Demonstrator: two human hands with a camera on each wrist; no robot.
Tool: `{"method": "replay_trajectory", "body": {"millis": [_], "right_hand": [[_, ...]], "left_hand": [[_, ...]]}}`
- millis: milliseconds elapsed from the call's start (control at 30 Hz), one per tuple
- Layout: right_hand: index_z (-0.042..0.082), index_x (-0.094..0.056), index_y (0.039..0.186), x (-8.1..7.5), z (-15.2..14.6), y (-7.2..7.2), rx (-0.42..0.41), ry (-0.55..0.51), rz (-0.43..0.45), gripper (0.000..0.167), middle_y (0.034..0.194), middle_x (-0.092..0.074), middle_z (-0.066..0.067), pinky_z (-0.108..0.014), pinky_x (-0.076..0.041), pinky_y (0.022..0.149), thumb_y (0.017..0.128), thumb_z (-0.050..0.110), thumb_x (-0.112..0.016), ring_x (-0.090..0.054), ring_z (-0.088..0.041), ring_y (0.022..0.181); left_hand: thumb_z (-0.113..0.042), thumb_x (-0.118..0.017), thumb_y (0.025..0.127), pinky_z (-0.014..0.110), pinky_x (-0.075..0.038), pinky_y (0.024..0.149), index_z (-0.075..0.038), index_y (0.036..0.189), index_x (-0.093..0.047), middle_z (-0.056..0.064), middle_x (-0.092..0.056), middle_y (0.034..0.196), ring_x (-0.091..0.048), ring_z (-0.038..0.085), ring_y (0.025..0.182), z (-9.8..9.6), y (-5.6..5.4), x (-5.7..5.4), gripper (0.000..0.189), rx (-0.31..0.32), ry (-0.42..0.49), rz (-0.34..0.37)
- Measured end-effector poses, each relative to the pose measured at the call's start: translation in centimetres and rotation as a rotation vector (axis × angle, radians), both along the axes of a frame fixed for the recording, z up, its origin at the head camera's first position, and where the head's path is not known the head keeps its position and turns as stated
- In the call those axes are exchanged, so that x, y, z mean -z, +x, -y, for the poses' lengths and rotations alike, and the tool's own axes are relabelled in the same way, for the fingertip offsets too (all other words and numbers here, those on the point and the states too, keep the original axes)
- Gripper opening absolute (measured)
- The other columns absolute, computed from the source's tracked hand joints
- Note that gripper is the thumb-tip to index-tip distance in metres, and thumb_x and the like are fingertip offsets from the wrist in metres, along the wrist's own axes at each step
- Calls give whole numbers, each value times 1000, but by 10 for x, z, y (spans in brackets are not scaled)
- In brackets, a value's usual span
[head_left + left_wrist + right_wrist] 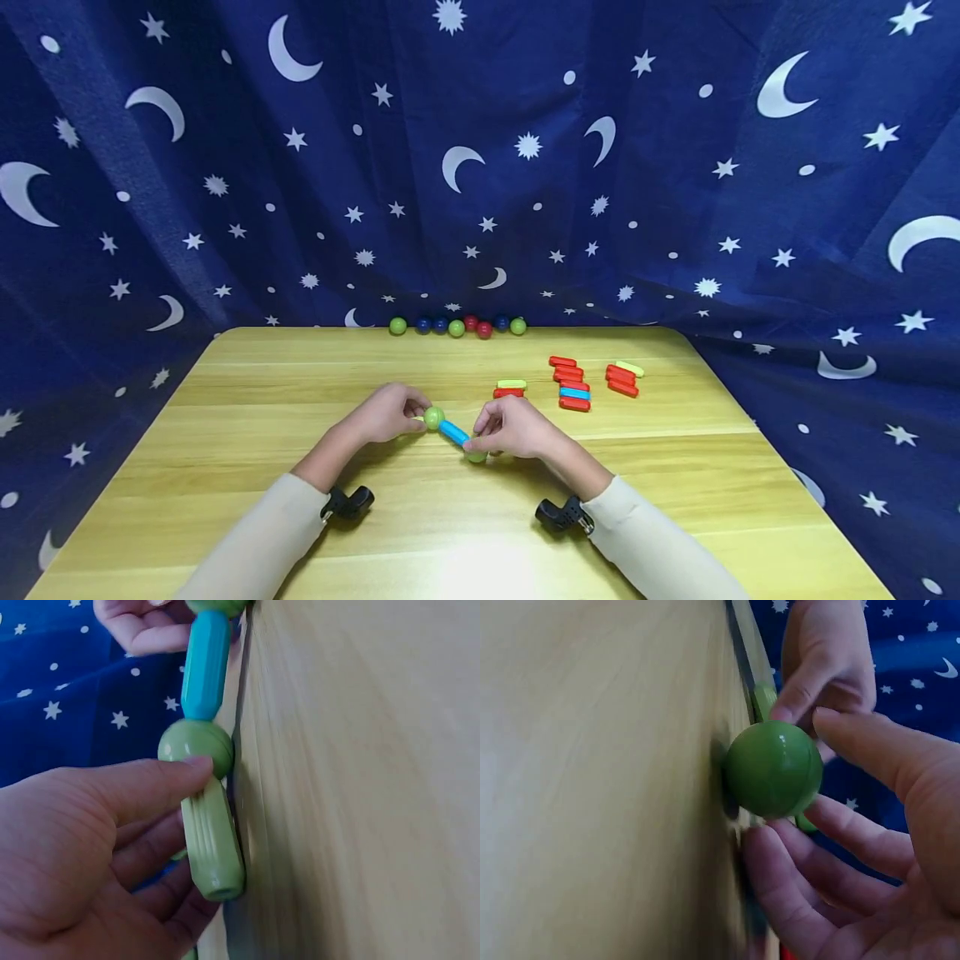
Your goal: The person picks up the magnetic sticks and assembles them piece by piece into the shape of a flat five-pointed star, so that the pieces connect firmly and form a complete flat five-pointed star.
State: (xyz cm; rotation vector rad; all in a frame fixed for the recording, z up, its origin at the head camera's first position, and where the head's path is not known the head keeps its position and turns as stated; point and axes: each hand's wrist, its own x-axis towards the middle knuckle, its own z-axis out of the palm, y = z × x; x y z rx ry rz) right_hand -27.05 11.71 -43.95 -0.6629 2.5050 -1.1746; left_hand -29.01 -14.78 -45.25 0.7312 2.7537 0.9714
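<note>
A blue rod (pixel 453 432) joins two green balls in a line over the wooden table. My left hand (pixel 390 412) grips the farther ball (pixel 196 744), its thumb laid across the ball. From that ball a light green rod (pixel 213 844) extends toward the left wrist camera, with fingers behind it; the left wrist view shows it best. At the nearer end, my right hand (pixel 513 429) holds the other green ball (pixel 773 769) between thumb and fingers. This ball partly hides the left hand and the rods in the right wrist view.
Several green, dark blue and red balls (pixel 484 330) line the table's back edge. Red, blue and yellow-green rods (pixel 574 393) lie in groups at the right, with another pair (pixel 511 385) just beyond the right hand. A star-patterned blue curtain (pixel 480 167) hangs behind the table (pixel 300 358).
</note>
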Motion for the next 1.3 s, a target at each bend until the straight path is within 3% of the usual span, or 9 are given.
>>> {"method": "replay_trajectory", "body": {"millis": [333, 533, 667, 733, 967, 1300], "right_hand": [[4, -72, 112, 5, 16, -15, 49, -68, -20, 33, 101, -73, -9, -29, -60, 67, 87, 22, -82, -71, -15, 85], [11, -75, 114, 3, 22, -29, -17, 10, -53, 31, 111, -77, -5, -27, -57, 80, 89, 27, -81, -71, -15, 95], [11, -77, 113, 1, 29, -39, -92, 38, -40, 28, 110, -78, -4, -28, -57, 84, 90, 26, -80, -71, -15, 99], [10, -77, 111, 0, 33, -45, -122, 48, -42, 27, 107, -78, -3, -27, -56, 86, 89, 24, -81, -71, -14, 99], [6, -77, 104, -4, 42, -50, -160, 64, -18, 24, 89, -77, -3, -22, -54, 80, 84, 15, -85, -67, -5, 81], [10, -79, 97, 1, 36, -45, -63, 72, -15, 15, 85, -77, 2, -22, -53, 74, 83, 16, -84, -65, -3, 76]], "left_hand": [[-9, -81, 87, 22, -55, 77, -5, 110, -75, -1, -73, 94, -65, 7, 84, -23, -19, 3, 24, 130, 83, 87], [-9, -79, 90, 28, -57, 82, 0, 113, -73, 7, -75, 98, -68, 12, 88, -13, -31, 0, 26, 93, 186, 144], [-10, -73, 95, 32, -55, 85, 2, 116, -72, 6, -75, 97, -67, 13, 89, -1, -49, -1, 25, 0, 180, 73], [-11, -70, 96, 34, -54, 85, 2, 116, -72, 7, -74, 96, -66, 15, 89, 3, -59, -3, 24, -79, 165, 20], [-6, -63, 97, 45, -54, 90, 7, 118, -69, 20, -72, 104, -68, 33, 98, 14, -86, -9, 26, -320, 169, -106], [-12, -62, 99, 52, -44, 107, 3, 137, -54, 28, -47, 131, -51, 41, 119, 22, -112, -5, 42, -525, 121, -94]]}}
